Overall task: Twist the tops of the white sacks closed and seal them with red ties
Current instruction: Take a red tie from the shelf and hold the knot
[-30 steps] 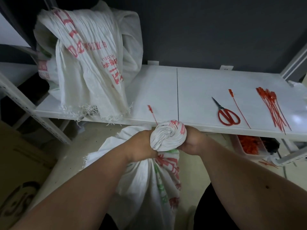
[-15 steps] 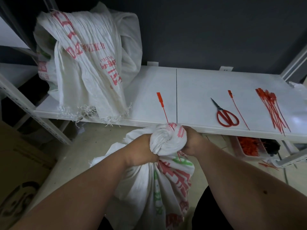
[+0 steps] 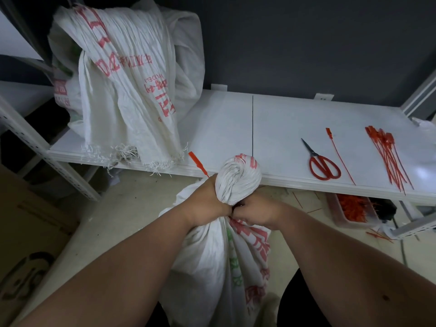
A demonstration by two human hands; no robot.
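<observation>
Fingers clenched at the sack's neck, red tie half threaded

Fingers of both hands are curled tight around the twisted neck of the white sack (image 3: 212, 267) at lower centre of the frame. From the nearest point, the two forearms run up from the bottom edge and meet there. Left hand (image 3: 207, 204) wraps the neck from the left; right hand (image 3: 257, 212) pinches at its right side, just under the twisted knob (image 3: 238, 178) of bunched cloth that stands above both fists. A red tie (image 3: 197, 162) pokes up and to the left from behind the left hand, its flat tag end free, its long axis slanting toward the upper left. Its tail is hidden by the hands, so whether it is already looped cannot be told. Judging by this, the tie lies on the left hand's side, and the right hand would have to catch the tail across the neck.

Farther off, on the white shelf (image 3: 224, 128), lie red-handled scissors (image 3: 323, 165), one single tie (image 3: 339, 154) and a bundle of ties (image 3: 389, 156) at right. Empty sacks (image 3: 127, 86) are heaped at upper left; their red print is upside down and not clearly legible
</observation>
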